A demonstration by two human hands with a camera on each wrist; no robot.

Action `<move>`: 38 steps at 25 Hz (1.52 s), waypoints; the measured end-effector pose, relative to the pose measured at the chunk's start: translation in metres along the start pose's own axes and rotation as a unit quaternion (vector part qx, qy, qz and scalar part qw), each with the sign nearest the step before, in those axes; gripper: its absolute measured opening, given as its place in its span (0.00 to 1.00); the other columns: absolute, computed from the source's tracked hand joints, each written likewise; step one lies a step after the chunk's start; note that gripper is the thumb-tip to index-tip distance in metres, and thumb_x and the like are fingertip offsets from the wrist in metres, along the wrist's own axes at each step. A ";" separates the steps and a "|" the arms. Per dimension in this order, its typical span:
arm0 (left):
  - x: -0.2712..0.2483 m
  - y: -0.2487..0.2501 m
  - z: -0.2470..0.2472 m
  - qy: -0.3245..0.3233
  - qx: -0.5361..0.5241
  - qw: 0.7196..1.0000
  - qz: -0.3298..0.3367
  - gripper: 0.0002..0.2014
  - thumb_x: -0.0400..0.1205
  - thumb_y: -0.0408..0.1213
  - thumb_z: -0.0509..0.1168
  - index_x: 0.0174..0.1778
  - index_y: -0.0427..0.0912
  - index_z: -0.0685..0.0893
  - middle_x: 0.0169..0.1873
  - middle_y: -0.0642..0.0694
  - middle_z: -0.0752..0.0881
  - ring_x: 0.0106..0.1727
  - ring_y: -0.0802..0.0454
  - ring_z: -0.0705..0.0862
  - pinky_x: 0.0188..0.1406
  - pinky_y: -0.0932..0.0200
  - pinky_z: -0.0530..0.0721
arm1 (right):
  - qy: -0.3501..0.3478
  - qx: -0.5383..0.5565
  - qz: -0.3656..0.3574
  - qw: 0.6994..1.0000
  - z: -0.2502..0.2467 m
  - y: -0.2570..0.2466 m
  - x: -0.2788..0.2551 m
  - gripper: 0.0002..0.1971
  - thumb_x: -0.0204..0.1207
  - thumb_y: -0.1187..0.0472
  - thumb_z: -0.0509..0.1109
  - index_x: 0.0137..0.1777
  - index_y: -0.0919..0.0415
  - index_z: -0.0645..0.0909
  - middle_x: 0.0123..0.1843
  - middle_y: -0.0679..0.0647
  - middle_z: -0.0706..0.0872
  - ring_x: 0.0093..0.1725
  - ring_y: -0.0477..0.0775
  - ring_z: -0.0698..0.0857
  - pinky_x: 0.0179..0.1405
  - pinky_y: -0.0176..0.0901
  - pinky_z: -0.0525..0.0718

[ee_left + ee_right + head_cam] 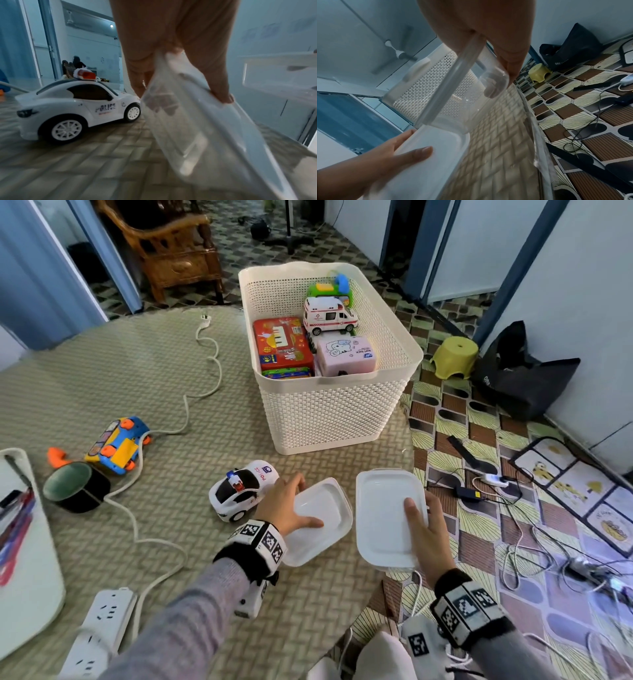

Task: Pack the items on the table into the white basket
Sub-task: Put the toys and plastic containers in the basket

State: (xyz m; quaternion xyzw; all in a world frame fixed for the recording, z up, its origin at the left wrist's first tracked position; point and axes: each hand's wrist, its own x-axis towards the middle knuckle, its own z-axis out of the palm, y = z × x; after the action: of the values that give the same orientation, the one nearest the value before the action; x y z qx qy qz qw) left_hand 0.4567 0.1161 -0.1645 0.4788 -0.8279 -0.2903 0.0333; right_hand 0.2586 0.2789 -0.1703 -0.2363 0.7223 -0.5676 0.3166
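Observation:
I hold two clear food boxes with white lids side by side over the table's near right edge. My left hand [296, 503] grips the smaller, tilted box [320, 525], thumb on the lid and fingers round its far left side; the same box [197, 128] shows in the left wrist view. My right hand [423, 508] grips the larger box [383, 515] at its right edge; seen from the right wrist, that box [453, 94] is see-through. The white basket [329, 412] stands beyond, holding an ambulance toy [329, 314], a red tin [282, 344] and a pink pack [347, 354].
A white police car [239, 489] sits just left of my left hand. Farther left lie a blue and orange toy [116, 445] and a black cup [77, 487]. A white cable [209, 361] crosses the green mat, a power strip [99, 625] lies near me. The floor drops off right.

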 end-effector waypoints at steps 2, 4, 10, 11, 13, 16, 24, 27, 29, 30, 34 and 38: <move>-0.002 0.006 0.000 -0.027 -0.037 0.999 0.002 0.32 0.64 0.53 0.80 0.54 0.50 0.67 0.44 0.55 0.77 0.46 0.51 0.79 0.41 0.57 0.72 | 0.003 0.003 -0.010 1.000 -0.004 -0.005 0.004 0.14 0.84 0.51 0.61 0.66 0.53 0.70 0.52 0.47 0.80 0.50 0.51 0.81 0.46 0.48 0.83; -0.001 0.009 0.002 -0.017 -0.075 0.997 -0.009 0.33 0.68 0.56 0.77 0.62 0.50 0.68 0.50 0.53 0.80 0.51 0.50 0.81 0.46 0.55 0.76 | 0.009 0.002 -0.021 1.000 -0.011 -0.009 0.009 0.12 0.85 0.53 0.58 0.65 0.54 0.70 0.51 0.46 0.80 0.48 0.47 0.80 0.42 0.44 0.79; 0.006 0.049 -0.005 0.095 -0.260 0.961 -0.007 0.16 0.81 0.52 0.65 0.62 0.52 0.74 0.53 0.53 0.84 0.55 0.52 0.83 0.52 0.56 0.78 | 0.007 -0.031 -0.052 0.998 -0.036 -0.030 0.038 0.12 0.86 0.52 0.54 0.63 0.56 0.67 0.47 0.47 0.78 0.44 0.49 0.79 0.40 0.44 0.78; 0.007 0.062 -0.009 0.122 -0.274 0.954 0.003 0.14 0.82 0.50 0.64 0.61 0.52 0.74 0.50 0.52 0.85 0.52 0.52 0.84 0.50 0.56 0.79 | 0.002 -0.039 -0.061 0.997 -0.041 -0.036 0.046 0.12 0.86 0.51 0.54 0.63 0.55 0.67 0.47 0.48 0.79 0.44 0.52 0.79 0.41 0.46 0.80; 0.009 0.085 -0.015 0.164 -0.289 0.943 0.012 0.10 0.84 0.49 0.60 0.59 0.53 0.73 0.43 0.50 0.83 0.44 0.51 0.82 0.46 0.54 0.78 | -0.010 -0.057 -0.080 0.995 -0.054 -0.048 0.065 0.11 0.85 0.49 0.54 0.62 0.52 0.67 0.47 0.51 0.80 0.45 0.56 0.81 0.43 0.53 0.83; 0.014 0.115 -0.022 0.212 -0.319 0.924 0.006 0.11 0.84 0.54 0.59 0.59 0.57 0.72 0.39 0.47 0.80 0.36 0.52 0.78 0.38 0.56 0.76 | -0.034 -0.056 -0.115 0.991 -0.072 -0.070 0.094 0.08 0.86 0.51 0.54 0.60 0.52 0.67 0.47 0.50 0.81 0.43 0.54 0.82 0.41 0.55 0.84; 0.021 0.176 -0.041 0.390 -0.365 0.843 -0.060 0.19 0.76 0.60 0.53 0.60 0.57 0.71 0.42 0.50 0.82 0.45 0.46 0.81 0.46 0.50 0.79 | -0.129 -0.052 -0.186 0.973 -0.102 -0.143 0.163 0.11 0.86 0.53 0.55 0.62 0.56 0.69 0.47 0.46 0.78 0.43 0.49 0.79 0.41 0.49 0.81; 0.024 0.188 -0.051 0.445 -0.372 0.811 -0.079 0.23 0.78 0.57 0.55 0.65 0.51 0.72 0.42 0.56 0.81 0.43 0.52 0.81 0.44 0.54 0.78 | -0.160 -0.057 -0.219 0.961 -0.096 -0.168 0.181 0.11 0.86 0.53 0.55 0.62 0.56 0.70 0.46 0.45 0.79 0.42 0.47 0.79 0.37 0.45 0.81; 0.030 0.193 -0.060 0.468 -0.373 0.796 -0.084 0.19 0.84 0.52 0.58 0.68 0.48 0.72 0.45 0.56 0.81 0.44 0.55 0.80 0.44 0.57 0.76 | -0.170 -0.057 -0.236 0.955 -0.086 -0.181 0.193 0.10 0.86 0.53 0.55 0.61 0.56 0.71 0.46 0.43 0.79 0.41 0.44 0.79 0.37 0.44 0.81; 0.034 0.194 -0.064 0.477 -0.370 0.792 -0.090 0.17 0.86 0.48 0.58 0.69 0.48 0.72 0.47 0.54 0.81 0.46 0.54 0.80 0.45 0.59 0.74 | -0.175 -0.054 -0.244 0.952 -0.080 -0.188 0.199 0.09 0.86 0.54 0.55 0.61 0.56 0.71 0.46 0.41 0.79 0.41 0.41 0.79 0.37 0.41 0.80; 0.053 0.193 -0.083 0.503 -0.365 0.776 -0.105 0.17 0.88 0.45 0.54 0.72 0.47 0.70 0.56 0.49 0.79 0.53 0.50 0.78 0.49 0.58 0.74 | -0.198 -0.062 -0.268 0.941 -0.053 -0.210 0.226 0.10 0.86 0.55 0.56 0.61 0.58 0.73 0.44 0.42 0.78 0.40 0.39 0.77 0.36 0.35 0.76; 0.083 0.185 -0.106 0.537 -0.363 0.751 -0.125 0.17 0.88 0.44 0.53 0.73 0.47 0.69 0.57 0.48 0.78 0.55 0.47 0.78 0.52 0.54 0.76 | -0.235 -0.085 -0.281 0.927 -0.016 -0.240 0.258 0.15 0.86 0.55 0.57 0.67 0.60 0.74 0.54 0.53 0.81 0.48 0.51 0.78 0.40 0.41 0.74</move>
State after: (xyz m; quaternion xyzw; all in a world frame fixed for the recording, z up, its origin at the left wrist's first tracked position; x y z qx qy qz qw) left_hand 0.3045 0.0702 -0.0003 0.6068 -0.4389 -0.2657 0.6071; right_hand 0.0649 0.0502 0.0160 -0.5824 0.5767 -0.4977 0.2838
